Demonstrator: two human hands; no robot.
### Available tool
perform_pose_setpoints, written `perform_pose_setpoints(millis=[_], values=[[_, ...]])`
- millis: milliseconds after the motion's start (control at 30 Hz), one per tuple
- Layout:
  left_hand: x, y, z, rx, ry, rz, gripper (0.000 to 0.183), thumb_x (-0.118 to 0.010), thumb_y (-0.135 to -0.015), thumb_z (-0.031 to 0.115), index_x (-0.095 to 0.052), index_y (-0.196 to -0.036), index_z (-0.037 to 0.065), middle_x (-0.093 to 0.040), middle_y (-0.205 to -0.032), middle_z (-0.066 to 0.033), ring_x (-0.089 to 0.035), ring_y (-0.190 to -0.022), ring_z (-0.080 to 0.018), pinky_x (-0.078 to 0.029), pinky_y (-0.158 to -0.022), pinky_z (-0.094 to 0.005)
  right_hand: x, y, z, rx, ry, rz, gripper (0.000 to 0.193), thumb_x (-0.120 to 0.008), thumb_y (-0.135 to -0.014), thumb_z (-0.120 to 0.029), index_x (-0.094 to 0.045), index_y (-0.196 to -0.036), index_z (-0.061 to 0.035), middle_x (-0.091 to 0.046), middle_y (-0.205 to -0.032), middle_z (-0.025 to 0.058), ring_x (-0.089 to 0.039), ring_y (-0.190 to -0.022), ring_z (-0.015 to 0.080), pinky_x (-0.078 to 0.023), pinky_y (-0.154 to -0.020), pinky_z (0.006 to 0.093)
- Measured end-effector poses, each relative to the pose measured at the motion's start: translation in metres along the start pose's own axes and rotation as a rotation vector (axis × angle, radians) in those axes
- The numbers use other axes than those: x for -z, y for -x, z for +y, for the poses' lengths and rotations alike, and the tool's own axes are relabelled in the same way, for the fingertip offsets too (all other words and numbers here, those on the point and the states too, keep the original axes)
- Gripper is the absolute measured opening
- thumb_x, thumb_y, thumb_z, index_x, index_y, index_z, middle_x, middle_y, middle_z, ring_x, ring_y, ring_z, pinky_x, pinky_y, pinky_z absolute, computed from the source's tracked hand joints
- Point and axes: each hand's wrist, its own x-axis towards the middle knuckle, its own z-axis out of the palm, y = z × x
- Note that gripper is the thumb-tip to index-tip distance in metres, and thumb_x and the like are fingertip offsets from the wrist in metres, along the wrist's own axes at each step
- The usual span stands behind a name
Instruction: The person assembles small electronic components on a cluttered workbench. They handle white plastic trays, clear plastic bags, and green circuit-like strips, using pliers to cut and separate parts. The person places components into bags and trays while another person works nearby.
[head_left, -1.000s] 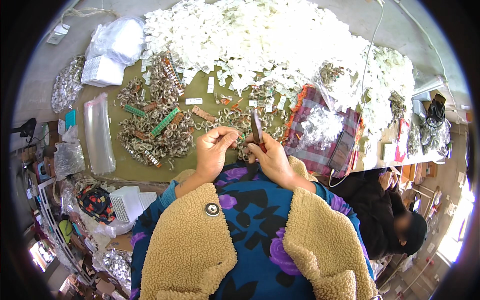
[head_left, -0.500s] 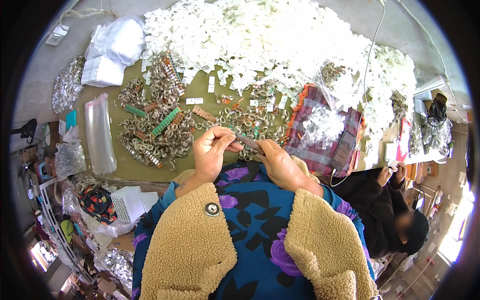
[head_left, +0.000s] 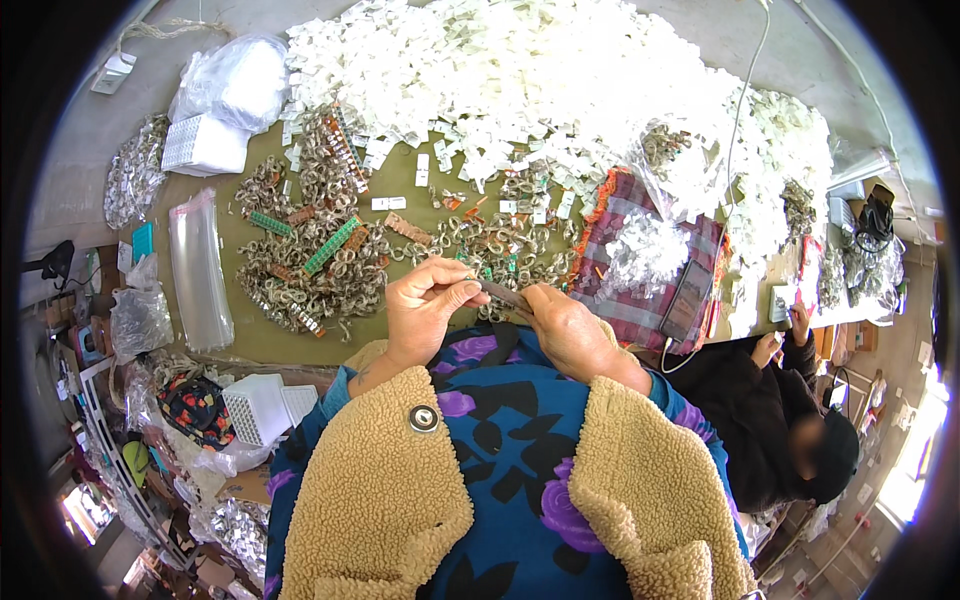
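Observation:
My left hand (head_left: 428, 308) is closed, thumb and fingers pinching the left end of a narrow dark grey strip (head_left: 506, 296). My right hand (head_left: 568, 328) wraps round the strip's other end, which its fingers hide. Both hands are in front of my body, above the near edge of the green table (head_left: 285, 345). Beyond them lies a pile of small curled metallic pieces (head_left: 500, 245). A larger pile of the same curled pieces (head_left: 330, 265), with green strips (head_left: 332, 246) among them, is left of my left hand.
White rectangular pieces (head_left: 520, 80) are heaped across the back. A plaid cloth (head_left: 610, 235) with a phone (head_left: 686, 300) lies at right. Clear plastic bags (head_left: 200, 270) and a white perforated block (head_left: 205, 143) are at left. A person in black (head_left: 735, 415) works at the right.
My left thumb and fingers have shifted slightly to the right along the strip. My right hand stays nearly in place. The other person's hands have moved a little.

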Motion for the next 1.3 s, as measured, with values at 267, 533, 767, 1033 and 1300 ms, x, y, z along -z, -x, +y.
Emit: perform_pose_setpoints(millis=[267, 533, 767, 1033, 1300], values=[[0.009, -0.005, -0.007, 0.167, 0.146, -0.2, 0.002, -0.066, -0.089, -0.005, -0.066, -0.089, -0.007, -0.063, -0.096, -0.0119, -0.072, -0.08, -0.0232, -0.061, -0.069, -0.0307, 0.007, 0.001, 0.003, -0.188, -0.374, -0.266, 0.016, -0.064, -0.093, -0.012, -0.056, -0.095, 0.0014, -0.057, -0.079, 0.0204, -0.052, -0.069, 0.0361, -0.045, -0.067, 0.0408], [0.037, -0.037, -0.023, 0.232, -0.598, -0.215, 0.019, -0.064, -0.095, 0.012, -0.072, -0.108, 0.001, -0.073, -0.092, -0.0099, -0.066, -0.069, -0.0112, -0.054, -0.058, -0.0251, 0.011, 0.017, 0.037, -0.237, -0.301, 0.014, 0.014, -0.065, -0.09, -0.005, -0.053, -0.092, 0.0034, -0.057, -0.079, 0.0216, -0.054, -0.068, 0.0377, -0.046, -0.066, 0.0403], [0.109, -0.098, -0.052, -0.655, -1.612, -0.264, 0.026, -0.061, -0.075, -0.003, -0.067, -0.099, 0.004, -0.064, -0.11, -0.0098, -0.056, -0.108, -0.0291, -0.045, -0.096, -0.0414, -0.005, 0.03, 0.054, -0.199, -0.189, 0.026, 0.013, -0.063, -0.09, -0.005, -0.053, -0.093, 0.0027, -0.061, -0.089, 0.0239, -0.059, -0.081, 0.046, -0.047, -0.069, 0.0477], [0.116, -0.092, -0.038, -0.585, -1.622, -0.323, 0.017, -0.069, -0.074, 0.005, -0.058, -0.086, 0.007, -0.057, -0.093, -0.0095, -0.055, -0.102, -0.0325, -0.043, -0.095, -0.0438, -0.014, 0.027, 0.057, -0.218, -0.136, -0.039, 0.014, -0.061, -0.092, -0.01, -0.053, -0.096, 0.0004, -0.062, -0.092, 0.0241, -0.06, -0.088, 0.0457, -0.047, -0.071, 0.0494], [0.049, -0.057, 0.003, -0.184, -0.845, -0.209, 0.024, -0.072, -0.085, 0.004, -0.056, -0.103, 0.002, -0.07, -0.088, -0.0094, -0.071, -0.078, -0.0189, -0.055, -0.063, -0.0303, 0.004, 0.014, 0.035, -0.208, -0.276, -0.005, 0.012, -0.062, -0.093, -0.008, -0.055, -0.096, 0.0015, -0.06, -0.086, 0.0225, -0.058, -0.078, 0.0431, -0.046, -0.068, 0.0436]])
